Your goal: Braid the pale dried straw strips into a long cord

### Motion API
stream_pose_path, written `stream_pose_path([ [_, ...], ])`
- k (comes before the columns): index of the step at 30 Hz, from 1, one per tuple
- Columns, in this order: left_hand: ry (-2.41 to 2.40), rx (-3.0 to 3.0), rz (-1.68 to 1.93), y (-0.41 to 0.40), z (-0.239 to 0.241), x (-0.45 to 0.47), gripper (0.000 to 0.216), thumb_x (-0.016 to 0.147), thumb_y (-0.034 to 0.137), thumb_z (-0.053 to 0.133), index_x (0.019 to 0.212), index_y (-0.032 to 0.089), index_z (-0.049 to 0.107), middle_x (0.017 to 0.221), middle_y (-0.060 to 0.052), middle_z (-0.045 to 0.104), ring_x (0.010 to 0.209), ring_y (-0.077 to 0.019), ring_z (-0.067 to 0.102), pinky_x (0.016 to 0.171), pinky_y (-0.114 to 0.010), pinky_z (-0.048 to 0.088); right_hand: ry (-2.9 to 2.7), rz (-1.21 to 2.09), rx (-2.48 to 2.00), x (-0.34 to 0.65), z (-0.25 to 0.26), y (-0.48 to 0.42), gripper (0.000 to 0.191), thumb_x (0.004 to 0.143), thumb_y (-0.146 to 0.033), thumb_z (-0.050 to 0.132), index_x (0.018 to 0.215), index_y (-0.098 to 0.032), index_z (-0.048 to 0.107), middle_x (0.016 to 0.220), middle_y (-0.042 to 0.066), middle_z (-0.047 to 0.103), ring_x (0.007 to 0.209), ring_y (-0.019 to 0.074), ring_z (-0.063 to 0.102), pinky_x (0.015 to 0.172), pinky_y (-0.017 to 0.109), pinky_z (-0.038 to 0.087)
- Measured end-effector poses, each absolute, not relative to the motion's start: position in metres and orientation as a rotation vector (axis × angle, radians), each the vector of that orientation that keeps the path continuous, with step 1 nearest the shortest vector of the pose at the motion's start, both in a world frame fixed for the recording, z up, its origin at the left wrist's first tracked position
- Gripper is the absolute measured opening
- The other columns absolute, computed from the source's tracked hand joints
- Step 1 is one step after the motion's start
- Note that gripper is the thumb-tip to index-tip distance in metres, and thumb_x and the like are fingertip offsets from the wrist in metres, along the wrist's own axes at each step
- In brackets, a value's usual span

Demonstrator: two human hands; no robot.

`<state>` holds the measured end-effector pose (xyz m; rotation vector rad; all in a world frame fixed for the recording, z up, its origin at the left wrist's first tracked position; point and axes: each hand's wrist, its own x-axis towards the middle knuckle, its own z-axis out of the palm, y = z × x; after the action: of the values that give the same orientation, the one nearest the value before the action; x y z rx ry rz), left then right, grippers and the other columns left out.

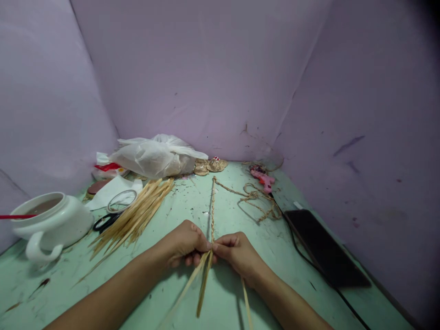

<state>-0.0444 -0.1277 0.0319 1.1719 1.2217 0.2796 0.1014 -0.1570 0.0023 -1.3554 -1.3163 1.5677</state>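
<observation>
A thin braid of dried straw point(213, 206) runs straight away from me over the green table, then bends at its far end and trails off right into a loose tangle. Both hands meet at its near end. My left hand point(189, 243) pinches the braid there from the left, fingers curled. From the right, my right hand point(235, 254) pinches the same spot between thumb and forefinger. Loose straw strands point(203, 288) hang toward me below the fingers, and one more strand point(246, 302) passes under my right wrist.
Left lie a bundle of straw strips point(137, 215), black-handled scissors point(106, 222) and a white pot point(65, 220) with liquid. A white plastic bag point(158, 158) sits at the back. Right are a pink glue gun point(264, 179), a dark phone-like slab point(326, 247) and a black cable point(302, 250).
</observation>
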Motion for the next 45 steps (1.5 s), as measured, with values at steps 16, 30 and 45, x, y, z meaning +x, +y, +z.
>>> stream_pose_path([
  [16, 1.365, 1.120, 0.408, -0.142, 0.034, -0.032, 0.010, 0.064, 0.010, 0.046, 0.072, 0.016, 0.044, 0.029, 0.005, 0.043, 0.024, -0.0080, 0.033, 0.028, -0.015, 0.023, -1.038, 1.735, -1.259, 0.097, 0.013, -0.162, 0.028, 0.054, -0.035, 0.066, 0.049, -0.010, 0.054, 0.038, -0.003, 0.044, 0.035, 0.0031, 0.030, 0.038, 0.020, 0.017],
  [30, 1.443, 1.313, 0.422, -0.146, 0.029, -0.031, 0.007, 0.056, 0.012, 0.048, 0.061, 0.016, 0.046, 0.032, 0.009, 0.030, 0.024, -0.0058, 0.027, 0.028, -0.017, 0.018, -0.998, 1.773, -1.240, 0.098, 0.008, -0.162, 0.029, 0.050, -0.036, 0.068, 0.056, -0.010, 0.058, 0.042, -0.002, 0.049, 0.037, 0.0044, 0.035, 0.040, 0.020, 0.021],
  [45, 1.250, 1.286, 0.357, -0.144, 0.034, -0.039, 0.012, 0.060, 0.024, 0.051, 0.054, 0.015, 0.048, 0.035, 0.006, 0.035, 0.026, -0.0048, 0.029, 0.029, -0.018, 0.012, -1.399, 1.486, -1.241, 0.101, 0.000, -0.157, 0.026, 0.063, -0.033, 0.054, 0.046, -0.014, 0.049, 0.040, -0.006, 0.035, 0.041, 0.0049, 0.023, 0.042, 0.022, 0.014],
])
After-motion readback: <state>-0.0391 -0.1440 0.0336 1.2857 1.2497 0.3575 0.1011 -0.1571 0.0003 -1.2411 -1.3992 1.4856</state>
